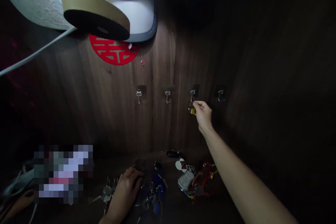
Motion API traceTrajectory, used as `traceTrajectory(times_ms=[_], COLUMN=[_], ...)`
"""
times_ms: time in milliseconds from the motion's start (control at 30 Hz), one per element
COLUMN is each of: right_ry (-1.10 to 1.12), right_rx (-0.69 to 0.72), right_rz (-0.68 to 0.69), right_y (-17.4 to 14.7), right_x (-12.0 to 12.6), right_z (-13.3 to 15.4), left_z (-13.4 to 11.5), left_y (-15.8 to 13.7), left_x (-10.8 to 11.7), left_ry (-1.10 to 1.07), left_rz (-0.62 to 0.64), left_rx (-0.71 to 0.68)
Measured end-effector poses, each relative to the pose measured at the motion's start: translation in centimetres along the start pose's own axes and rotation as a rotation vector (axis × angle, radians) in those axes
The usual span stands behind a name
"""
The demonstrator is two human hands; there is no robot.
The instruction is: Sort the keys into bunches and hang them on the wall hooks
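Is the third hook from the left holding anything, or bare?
Cannot tell. The right hand holds a yellow key fob up at the third hook, but whether it hangs there is unclear.

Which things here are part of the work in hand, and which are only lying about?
In use:
right hand holding a small keychain at the third hook
left hand resting on the pile of keys
other hooks

Lying about:
red paper cutout
wooden lamp base
white cable
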State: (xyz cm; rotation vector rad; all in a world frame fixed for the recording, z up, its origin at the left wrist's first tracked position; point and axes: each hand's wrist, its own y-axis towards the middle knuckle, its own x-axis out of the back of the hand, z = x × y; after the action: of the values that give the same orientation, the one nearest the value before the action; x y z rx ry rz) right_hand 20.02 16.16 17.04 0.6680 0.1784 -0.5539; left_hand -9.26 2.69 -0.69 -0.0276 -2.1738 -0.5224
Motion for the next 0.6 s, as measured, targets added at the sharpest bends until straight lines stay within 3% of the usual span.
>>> traceTrajectory(times_ms=[267, 600], right_ry=[0.008, -0.019], right_rx=[-0.071, -0.244], right_rz=[0.007, 0.153], right_y=[-2.7, -10.7], right_x=[1.4, 2.8], right_z=[-1.0, -3.7], left_z=[0.2, -0.2], left_y=[0.1, -0.1], left_x=[-0.1, 0.2], left_ry=[-0.007, -0.005], left_rz=[-0.002, -0.034], left_rx=[-0.005, -0.013])
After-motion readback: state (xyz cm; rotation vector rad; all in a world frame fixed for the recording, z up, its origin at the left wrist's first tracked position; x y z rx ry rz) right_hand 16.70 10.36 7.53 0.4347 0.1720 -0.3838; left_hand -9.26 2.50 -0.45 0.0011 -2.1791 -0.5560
